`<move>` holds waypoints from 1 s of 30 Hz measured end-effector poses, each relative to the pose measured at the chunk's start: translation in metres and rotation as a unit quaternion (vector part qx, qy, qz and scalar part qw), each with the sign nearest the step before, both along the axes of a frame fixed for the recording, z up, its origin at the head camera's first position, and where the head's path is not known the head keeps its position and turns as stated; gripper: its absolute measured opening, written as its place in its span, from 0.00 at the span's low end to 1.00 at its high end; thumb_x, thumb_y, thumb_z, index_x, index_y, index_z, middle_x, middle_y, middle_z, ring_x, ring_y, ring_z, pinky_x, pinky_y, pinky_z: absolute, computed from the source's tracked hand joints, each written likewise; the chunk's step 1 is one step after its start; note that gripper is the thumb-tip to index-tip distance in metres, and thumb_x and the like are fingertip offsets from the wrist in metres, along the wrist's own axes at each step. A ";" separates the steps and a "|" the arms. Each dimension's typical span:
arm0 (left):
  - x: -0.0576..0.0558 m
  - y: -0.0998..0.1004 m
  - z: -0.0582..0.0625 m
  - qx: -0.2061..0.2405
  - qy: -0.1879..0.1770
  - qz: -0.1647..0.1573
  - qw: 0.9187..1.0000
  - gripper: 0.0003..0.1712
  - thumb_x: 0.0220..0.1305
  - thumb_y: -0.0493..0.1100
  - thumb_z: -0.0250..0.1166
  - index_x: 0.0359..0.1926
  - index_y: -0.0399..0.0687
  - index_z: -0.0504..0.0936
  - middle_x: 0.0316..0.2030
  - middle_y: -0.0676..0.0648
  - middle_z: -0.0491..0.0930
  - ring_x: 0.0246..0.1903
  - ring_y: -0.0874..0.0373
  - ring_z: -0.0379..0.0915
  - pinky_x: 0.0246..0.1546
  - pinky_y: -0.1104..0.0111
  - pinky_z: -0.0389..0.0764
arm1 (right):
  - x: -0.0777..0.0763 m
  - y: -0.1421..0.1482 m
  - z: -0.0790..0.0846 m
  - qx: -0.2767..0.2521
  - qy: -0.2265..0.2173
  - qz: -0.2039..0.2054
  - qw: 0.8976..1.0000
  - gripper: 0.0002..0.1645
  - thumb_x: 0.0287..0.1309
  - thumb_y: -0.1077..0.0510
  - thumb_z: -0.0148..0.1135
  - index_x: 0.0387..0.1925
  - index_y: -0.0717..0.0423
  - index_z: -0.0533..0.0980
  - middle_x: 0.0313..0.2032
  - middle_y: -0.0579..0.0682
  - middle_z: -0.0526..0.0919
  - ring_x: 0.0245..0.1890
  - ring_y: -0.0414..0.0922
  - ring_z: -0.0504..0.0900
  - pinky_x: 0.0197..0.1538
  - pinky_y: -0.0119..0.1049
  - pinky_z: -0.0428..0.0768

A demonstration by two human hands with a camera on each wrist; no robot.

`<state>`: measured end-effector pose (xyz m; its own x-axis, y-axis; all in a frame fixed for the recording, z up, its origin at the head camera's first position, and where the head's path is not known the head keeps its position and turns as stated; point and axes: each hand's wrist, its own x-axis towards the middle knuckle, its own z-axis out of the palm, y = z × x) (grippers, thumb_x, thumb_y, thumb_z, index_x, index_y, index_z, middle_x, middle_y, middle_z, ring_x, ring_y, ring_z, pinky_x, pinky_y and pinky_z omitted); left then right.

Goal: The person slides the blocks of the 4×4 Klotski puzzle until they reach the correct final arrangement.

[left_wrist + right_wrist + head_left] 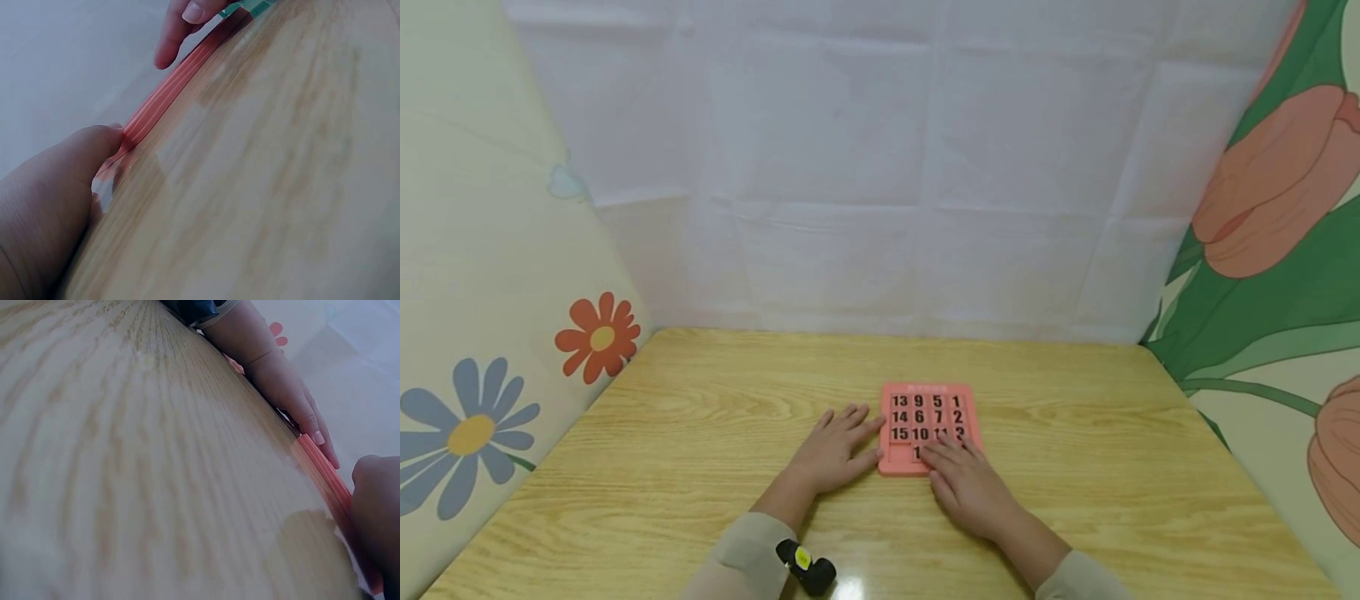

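Note:
A pink number slide puzzle [927, 389] lies flat on the table, its tiles marked with black numbers. The rows read 13 9 5 1, 14 6 7 2 and 15 10 11 3. In the bottom row the leftmost slot [898, 454] is vacant; fingers cover most of the tiles beside it. My left hand [833, 452] lies along the puzzle's left side, fingers extended, its thumb touching the pink edge [153, 109] in the left wrist view. Over the lower right tiles rests my right hand [972, 492], fingers fairly straight on them.
The wooden table [700, 400] spreads around the puzzle. A white cloth [880, 167] hangs behind it, with flower-printed panels [602, 337] on both sides. A black device [807, 568] is at the left sleeve.

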<state>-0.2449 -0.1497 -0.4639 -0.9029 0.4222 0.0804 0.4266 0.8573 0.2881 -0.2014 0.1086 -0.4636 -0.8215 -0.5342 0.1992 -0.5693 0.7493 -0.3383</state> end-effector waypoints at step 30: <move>0.001 0.001 0.000 0.004 0.000 0.000 1.000 0.34 0.70 0.63 0.50 0.73 0.57 0.65 0.74 0.43 0.58 0.76 0.45 0.48 0.76 0.46 0.47 | -0.020 -0.034 0.001 0.027 0.010 -0.005 1.000 0.28 0.72 0.48 0.45 0.68 0.53 0.70 0.69 0.50 0.70 0.73 0.52 0.62 0.76 0.55 0.55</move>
